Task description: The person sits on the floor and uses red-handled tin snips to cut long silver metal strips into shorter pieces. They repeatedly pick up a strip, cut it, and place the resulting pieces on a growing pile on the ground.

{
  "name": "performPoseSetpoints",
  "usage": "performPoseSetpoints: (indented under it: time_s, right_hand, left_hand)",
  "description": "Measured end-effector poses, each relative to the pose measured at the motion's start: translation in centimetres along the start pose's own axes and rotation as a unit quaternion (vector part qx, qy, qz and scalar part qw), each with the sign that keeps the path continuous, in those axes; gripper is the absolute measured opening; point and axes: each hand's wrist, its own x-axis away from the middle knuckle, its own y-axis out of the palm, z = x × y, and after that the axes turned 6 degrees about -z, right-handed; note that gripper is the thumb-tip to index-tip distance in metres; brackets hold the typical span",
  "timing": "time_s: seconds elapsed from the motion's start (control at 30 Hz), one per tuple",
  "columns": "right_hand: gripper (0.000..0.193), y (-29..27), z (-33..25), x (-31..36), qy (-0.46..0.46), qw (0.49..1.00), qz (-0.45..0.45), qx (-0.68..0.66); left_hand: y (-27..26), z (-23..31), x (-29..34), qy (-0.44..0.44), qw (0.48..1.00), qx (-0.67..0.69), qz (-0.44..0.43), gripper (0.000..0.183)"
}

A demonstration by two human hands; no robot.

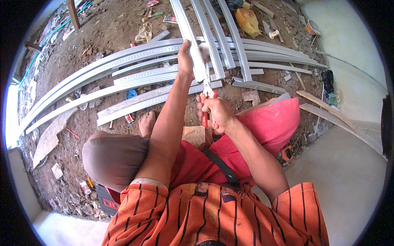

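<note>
My left hand (pixel 186 61) is wrapped round a long silver metal channel (pixel 180 18), which runs away from me toward the top of the view. Red-handled tin snips (pixel 205 119) are in my right hand (pixel 219 111), its fingers closed round the grips. The metal jaws of the snips meet the near end of the channel; whether they bite into it cannot be made out. Part of the channel just beyond the jaws is blurred. Several similar channels (pixel 236 39) lie just right of the held one, across other silver profiles (pixel 139 55) on the ground.
Rubble and dirt (pixel 102 30) cover the ground. A crumpled yellow bag (pixel 248 22) lies at the far right, with a small bucket (pixel 312 28) by the wall. Wooden boards (pixel 328 110) lean at right. An orange-and-black tape measure (pixel 287 153) and a dark toolbox (pixel 107 201) are near me.
</note>
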Motion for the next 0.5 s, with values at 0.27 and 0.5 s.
performPoseSetpoints:
  time_s: [0.27,0.5]
  right_hand:
    - [0.021,-1.8,1.1,-1.0,-0.006,0.996,-0.024,-0.089]
    - [0.028,-3.7,0.6,-1.3,-0.019,0.992,-0.079,-0.099]
  left_hand:
    - [1.9,0.0,0.7,-0.033,0.995,-0.024,0.090,0.038]
    - [1.2,-1.5,-1.6,-0.012,1.000,0.025,0.012,0.037]
